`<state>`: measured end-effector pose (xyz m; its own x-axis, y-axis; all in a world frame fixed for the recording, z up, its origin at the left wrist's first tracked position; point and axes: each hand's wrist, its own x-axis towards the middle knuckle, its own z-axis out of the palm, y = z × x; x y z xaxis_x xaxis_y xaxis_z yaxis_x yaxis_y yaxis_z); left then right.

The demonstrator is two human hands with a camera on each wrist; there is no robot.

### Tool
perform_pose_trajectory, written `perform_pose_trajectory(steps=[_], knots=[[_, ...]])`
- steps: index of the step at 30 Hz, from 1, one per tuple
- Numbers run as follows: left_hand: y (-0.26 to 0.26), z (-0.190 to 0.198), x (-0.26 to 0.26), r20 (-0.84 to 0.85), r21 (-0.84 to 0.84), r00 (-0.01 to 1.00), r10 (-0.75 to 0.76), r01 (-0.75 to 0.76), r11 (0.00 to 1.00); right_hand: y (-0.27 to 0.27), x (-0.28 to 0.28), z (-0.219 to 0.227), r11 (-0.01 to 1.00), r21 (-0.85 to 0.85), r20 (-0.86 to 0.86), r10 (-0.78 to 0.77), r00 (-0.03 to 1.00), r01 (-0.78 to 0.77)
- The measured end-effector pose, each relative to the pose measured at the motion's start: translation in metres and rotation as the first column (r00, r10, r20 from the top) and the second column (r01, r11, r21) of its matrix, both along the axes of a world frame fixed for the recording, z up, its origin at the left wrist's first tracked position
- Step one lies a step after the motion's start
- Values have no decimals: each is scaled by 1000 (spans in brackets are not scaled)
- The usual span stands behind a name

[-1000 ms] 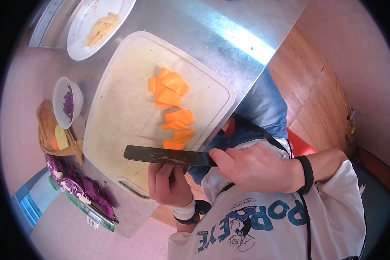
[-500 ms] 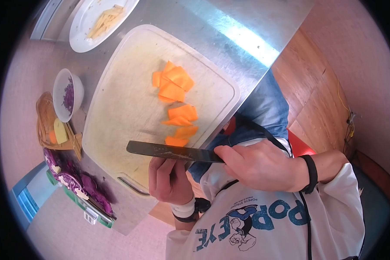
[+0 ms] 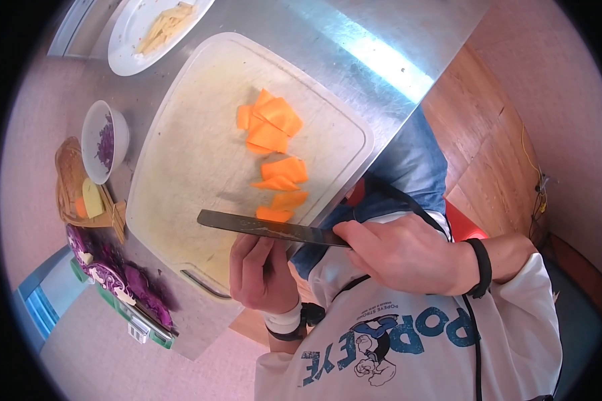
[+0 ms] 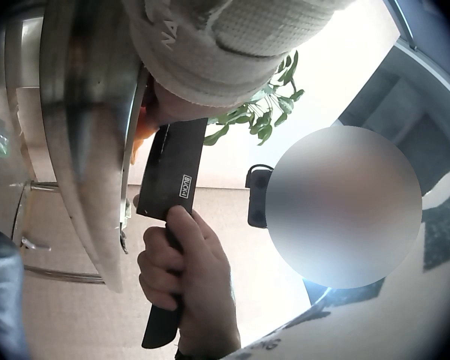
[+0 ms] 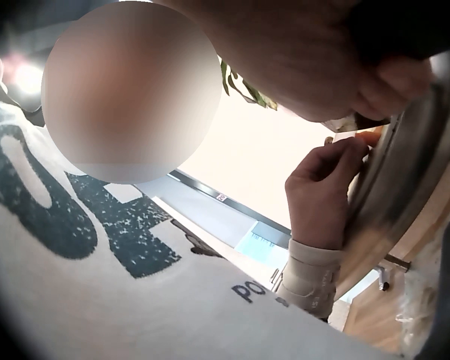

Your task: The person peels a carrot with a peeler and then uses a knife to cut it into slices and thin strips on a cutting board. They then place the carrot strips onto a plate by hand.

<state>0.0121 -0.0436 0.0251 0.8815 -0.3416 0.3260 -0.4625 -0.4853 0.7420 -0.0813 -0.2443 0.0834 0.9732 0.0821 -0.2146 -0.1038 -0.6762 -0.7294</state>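
My right hand [image 3: 408, 257] grips the black handle of a cleaver [image 3: 267, 227], and its dark, broad blade reaches across the near end of the white cutting board [image 3: 180, 160]. Just under the blade, my left hand [image 3: 264, 274] has its fingers bent close to the edge. In the right wrist view the left hand [image 5: 322, 187] pinches a carrot [image 5: 370, 139], mostly hidden by fingers and blade. Flat orange carrot slices [image 3: 284, 170] lie in a row of small piles on the board, the closest one right beside the blade.
A white plate [image 3: 124, 57] of pale strips stands at upper left. Below it are a white bowl [image 3: 119, 150] of shredded purple cabbage, a wicker basket [image 3: 67, 174] with vegetable pieces, and cut purple cabbage [image 3: 117, 281]. The metal table's edge [image 3: 441, 73] runs along my lap.
The board and table shift slightly upward in the head view. The cleaver moves a little up and right with my right hand; both hands keep their hold.
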Motion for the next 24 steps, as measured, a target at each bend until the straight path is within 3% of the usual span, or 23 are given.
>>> perform_pose_trajectory(steps=[10, 19, 24], knots=[[0, -2, 1, 9, 1, 1000, -4, 4, 1000, 3, 1, -4, 998, 38, 95, -51, 994, 48], [1, -1, 1, -5, -1, 1000, 4, -4, 1000, 3, 1, -2, 998, 50, 77, -52, 996, 48], [2, -1, 0, -12, 1, 1000, 1, -1, 1000, 1, 1, 0, 1000, 8, -21, 19, 1000, -18]])
